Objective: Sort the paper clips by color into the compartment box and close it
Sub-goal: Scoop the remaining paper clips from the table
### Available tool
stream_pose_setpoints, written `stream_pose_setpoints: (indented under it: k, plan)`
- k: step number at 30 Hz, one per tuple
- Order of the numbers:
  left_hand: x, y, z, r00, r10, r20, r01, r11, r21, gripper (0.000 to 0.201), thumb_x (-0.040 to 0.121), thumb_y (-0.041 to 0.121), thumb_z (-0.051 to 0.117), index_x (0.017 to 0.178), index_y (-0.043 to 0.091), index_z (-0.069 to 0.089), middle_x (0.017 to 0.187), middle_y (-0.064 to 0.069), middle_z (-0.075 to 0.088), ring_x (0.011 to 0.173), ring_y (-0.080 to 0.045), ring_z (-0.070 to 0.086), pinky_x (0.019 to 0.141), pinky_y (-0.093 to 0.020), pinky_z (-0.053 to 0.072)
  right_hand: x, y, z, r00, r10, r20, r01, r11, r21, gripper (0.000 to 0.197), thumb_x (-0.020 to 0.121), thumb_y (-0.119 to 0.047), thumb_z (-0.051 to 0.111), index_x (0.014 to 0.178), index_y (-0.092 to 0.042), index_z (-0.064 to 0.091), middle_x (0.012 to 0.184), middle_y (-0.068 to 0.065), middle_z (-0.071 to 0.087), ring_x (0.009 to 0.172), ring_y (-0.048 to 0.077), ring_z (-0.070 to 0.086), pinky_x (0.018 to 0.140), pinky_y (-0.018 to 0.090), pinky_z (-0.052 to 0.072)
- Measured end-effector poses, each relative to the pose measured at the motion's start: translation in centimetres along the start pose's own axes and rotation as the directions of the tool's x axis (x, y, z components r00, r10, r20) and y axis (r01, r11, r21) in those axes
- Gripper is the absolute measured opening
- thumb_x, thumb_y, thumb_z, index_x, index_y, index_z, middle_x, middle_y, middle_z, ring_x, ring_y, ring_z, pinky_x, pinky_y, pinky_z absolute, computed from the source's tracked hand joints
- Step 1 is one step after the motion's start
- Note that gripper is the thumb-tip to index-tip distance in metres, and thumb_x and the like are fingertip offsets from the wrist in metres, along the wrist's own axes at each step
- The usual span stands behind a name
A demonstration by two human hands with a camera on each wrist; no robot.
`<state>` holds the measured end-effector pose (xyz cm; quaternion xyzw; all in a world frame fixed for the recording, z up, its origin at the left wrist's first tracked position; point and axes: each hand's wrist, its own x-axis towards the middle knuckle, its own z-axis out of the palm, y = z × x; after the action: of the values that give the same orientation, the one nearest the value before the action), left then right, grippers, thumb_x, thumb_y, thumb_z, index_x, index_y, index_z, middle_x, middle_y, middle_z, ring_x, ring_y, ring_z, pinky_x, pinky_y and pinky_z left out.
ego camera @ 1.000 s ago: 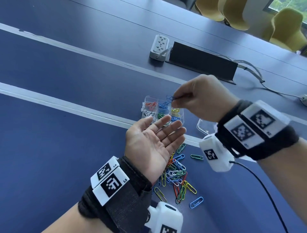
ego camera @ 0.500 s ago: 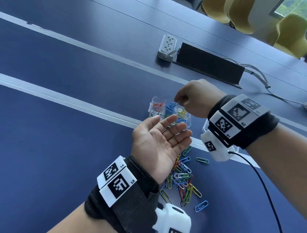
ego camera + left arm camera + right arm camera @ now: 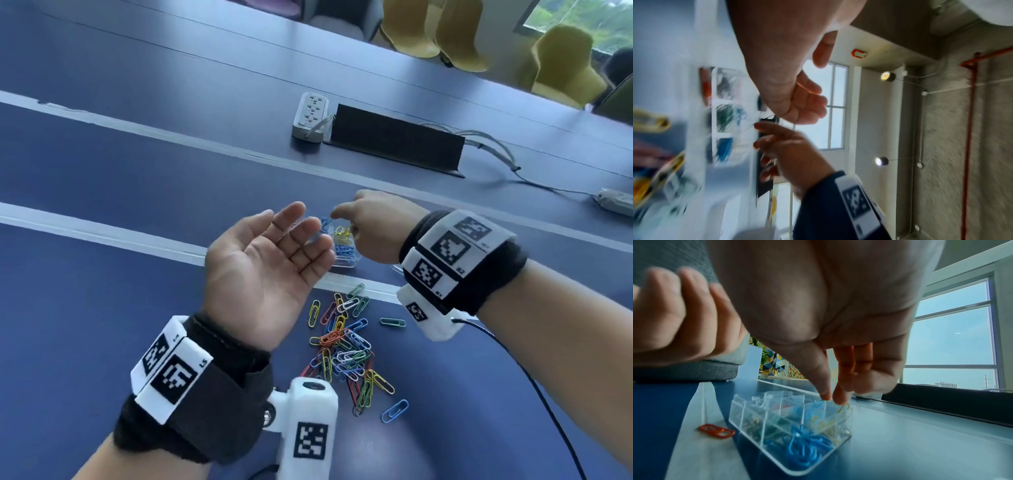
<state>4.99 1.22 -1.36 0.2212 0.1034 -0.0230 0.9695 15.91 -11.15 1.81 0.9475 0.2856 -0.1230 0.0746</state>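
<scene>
The clear compartment box [image 3: 349,262] stands on the blue table, half hidden behind my left fingers; it holds sorted blue, yellow, green, red and white clips [image 3: 807,449]. My right hand [image 3: 337,217] hovers over its far side, thumb and forefinger [image 3: 834,398] pinched together with a bit of a blue paper clip [image 3: 823,400] at their tips, above the blue compartment. My left hand [image 3: 287,240] floats palm up with straight fingers and holds nothing. A loose pile of mixed clips [image 3: 346,353] lies on the table below both hands.
An orange clip [image 3: 716,432] lies on the table beside the box. Behind the box are a white power strip [image 3: 310,116], a black cable tray [image 3: 394,144] and grey cords [image 3: 496,147]. Yellow chairs [image 3: 561,58] stand past the table. A black wire [image 3: 534,387] runs from my right wrist.
My right hand has come down from above the box to its compartments. My left hand has stayed palm up and now covers the box's left part in the head view.
</scene>
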Motion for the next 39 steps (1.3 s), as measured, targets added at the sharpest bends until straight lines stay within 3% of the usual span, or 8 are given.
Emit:
stream_pose_setpoints:
  k: [4,10,15,18,21,27,32,39]
  plan:
    - [-1.2,2.1,1.2,0.993,0.107,0.050,-0.115,0.972,0.206,0.025,0.076,0.029,0.044,0.084,0.013,0.062,0.072,-0.003,0.065,0.065,-0.020,0.063,0.067,-0.027,0.054,-1.2,-0.1,0.7,0.997,-0.069,-0.046,0.063,0.990,-0.128,0.047,0.086,-0.005,0.038,0.130,-0.020,0.044,0.113,0.012,0.045,0.092,0.030,0.053,0.065,0.034,0.042]
    - [-1.4,5.5,3.8,0.963,0.230,0.143,-0.269,0.753,0.600,0.026,0.094,0.016,0.035,0.084,0.016,0.060,0.066,0.001,0.066,0.060,-0.016,0.062,0.062,-0.025,0.052,-1.3,-0.6,0.7,0.991,-0.124,-0.041,0.112,0.966,-0.235,0.041,0.090,-0.013,0.042,0.130,-0.023,0.044,0.115,0.013,0.043,0.101,0.031,0.049,0.062,0.036,0.037]
    - [0.5,5.2,2.8,0.985,0.036,0.167,-0.169,0.056,0.984,0.017,0.095,0.012,0.048,0.090,0.020,0.061,0.076,0.003,0.064,0.063,-0.011,0.059,0.068,-0.031,0.048,-2.2,-0.3,-0.4,0.992,-0.110,-0.054,0.108,0.993,-0.041,0.051,0.085,-0.007,0.040,0.129,-0.033,0.048,0.124,0.009,0.043,0.107,0.031,0.052,0.082,0.039,0.048]
    - [0.9,4.3,1.8,0.981,-0.175,0.087,-0.163,-0.490,0.856,0.018,0.091,0.029,0.055,0.108,0.029,0.060,0.092,0.012,0.062,0.082,-0.011,0.058,0.073,-0.025,0.045,-4.1,0.1,-0.6,0.980,-0.192,-0.056,0.194,0.980,0.034,0.049,0.081,-0.001,0.042,0.119,-0.026,0.059,0.120,0.007,0.052,0.107,0.028,0.054,0.089,0.035,0.046]
    - [0.9,2.9,1.6,0.956,-0.291,0.023,-0.235,-0.722,0.651,0.040,0.090,0.037,0.053,0.129,0.029,0.049,0.126,0.007,0.054,0.115,-0.013,0.050,0.095,-0.024,0.038,-6.2,-0.3,0.3,0.965,-0.259,0.047,0.255,0.964,0.072,0.052,0.078,0.000,0.040,0.119,-0.027,0.060,0.117,0.006,0.061,0.107,0.026,0.058,0.089,0.033,0.049]
    - [-0.2,0.8,0.8,0.937,-0.350,0.009,-0.309,-0.813,0.494,0.055,0.087,0.047,0.051,0.135,0.021,0.041,0.141,0.004,0.038,0.129,-0.020,0.035,0.106,-0.033,0.031,-8.8,-1.6,3.3,0.963,-0.258,0.078,0.254,0.966,0.051,0.036,0.081,-0.005,0.043,0.114,-0.012,0.053,0.118,0.009,0.046,0.105,0.031,0.050,0.083,0.037,0.045]
    - [-3.5,0.1,0.6,0.881,-0.466,0.086,-0.400,-0.632,0.664,0.055,0.085,0.045,0.056,0.135,0.032,0.037,0.134,0.016,0.039,0.124,-0.008,0.034,0.104,-0.025,0.030,-11.0,-1.6,3.8,0.934,-0.337,0.117,0.314,0.933,0.174,0.034,0.082,-0.008,0.047,0.114,-0.017,0.054,0.110,0.006,0.050,0.098,0.029,0.055,0.082,0.041,0.047]
    - [-5.0,0.7,-0.3,0.906,-0.418,-0.061,-0.316,-0.766,0.560,0.125,0.061,0.073,0.064,0.145,0.034,-0.020,0.127,0.016,0.019,0.122,-0.005,0.025,0.103,-0.016,0.027,-12.6,2.0,3.3,0.959,-0.063,0.278,0.030,0.992,0.121,0.100,0.050,-0.058,0.079,0.129,-0.020,0.032,0.119,0.001,0.035,0.108,0.021,0.040,0.093,0.038,0.043]
